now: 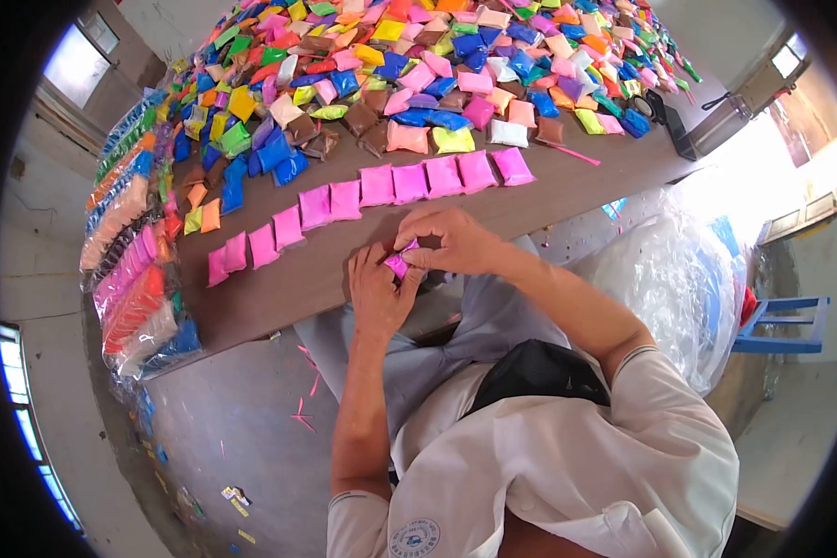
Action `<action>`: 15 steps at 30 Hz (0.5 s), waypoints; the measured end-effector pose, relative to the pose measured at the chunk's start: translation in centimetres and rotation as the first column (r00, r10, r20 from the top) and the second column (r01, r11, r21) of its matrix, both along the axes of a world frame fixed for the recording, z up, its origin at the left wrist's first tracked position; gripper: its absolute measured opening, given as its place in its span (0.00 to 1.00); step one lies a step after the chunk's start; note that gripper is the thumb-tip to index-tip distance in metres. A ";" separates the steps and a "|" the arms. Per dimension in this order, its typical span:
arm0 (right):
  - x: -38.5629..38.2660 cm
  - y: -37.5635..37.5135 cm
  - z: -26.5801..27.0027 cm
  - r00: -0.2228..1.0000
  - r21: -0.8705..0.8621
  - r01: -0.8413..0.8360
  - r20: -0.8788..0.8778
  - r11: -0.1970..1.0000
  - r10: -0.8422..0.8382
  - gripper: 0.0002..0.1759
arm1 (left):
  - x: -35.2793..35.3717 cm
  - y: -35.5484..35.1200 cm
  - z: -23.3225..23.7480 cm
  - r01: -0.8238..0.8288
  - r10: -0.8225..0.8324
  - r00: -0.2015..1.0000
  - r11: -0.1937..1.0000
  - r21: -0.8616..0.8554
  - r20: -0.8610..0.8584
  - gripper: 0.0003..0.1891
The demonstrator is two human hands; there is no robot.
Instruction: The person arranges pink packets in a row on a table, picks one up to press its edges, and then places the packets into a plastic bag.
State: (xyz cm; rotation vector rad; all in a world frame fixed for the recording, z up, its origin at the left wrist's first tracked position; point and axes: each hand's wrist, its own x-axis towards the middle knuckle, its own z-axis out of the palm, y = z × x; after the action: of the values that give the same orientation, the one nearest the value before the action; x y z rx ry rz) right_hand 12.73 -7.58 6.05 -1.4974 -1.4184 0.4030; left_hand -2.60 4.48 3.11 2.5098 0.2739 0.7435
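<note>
At the front edge of the brown table (567, 193), both hands meet around a small bright pink packet (397, 265). My left hand (376, 286) is closed on its near left side, with the fingers covering part of it. From the right, my right hand (454, 240) bends its fingers in a pinch at the packet's upper edge; the fingertips partly hide what they grip. Just beyond the hands, a slanting row of similar pink packets (377, 186) lies flat on the tabletop, side by side.
A large heap of many-coloured packets (418, 70) covers the back of the table. Clear bags of sorted packets (126, 288) line the left edge. A big clear plastic bag (660, 279) and a blue stool (786, 324) stand to the right. Pink strips (302, 414) litter the floor.
</note>
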 end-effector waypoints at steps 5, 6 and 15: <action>1.2 1.1 2.5 0.885 -0.095 -0.138 0.434 0.986 0.165 0.09 | 0.2 0.1 0.0 0.020 -0.020 1.000 1.000 0.012 0.014 0.19; 1.1 1.4 2.9 0.843 -0.155 -0.137 0.500 0.978 0.197 0.09 | 0.2 0.2 -0.2 0.011 -0.011 1.000 1.000 0.014 0.005 0.19; 3.6 2.3 4.5 0.951 -0.184 -0.134 0.251 0.974 0.179 0.08 | 0.3 0.0 -0.4 0.001 0.001 0.997 1.000 -0.019 0.080 0.19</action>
State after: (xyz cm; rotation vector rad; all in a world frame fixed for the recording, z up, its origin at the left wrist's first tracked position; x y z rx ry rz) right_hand 16.30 -5.29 10.52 -1.6232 -1.7609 0.4383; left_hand -2.31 4.46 2.68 2.4557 0.2515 0.8358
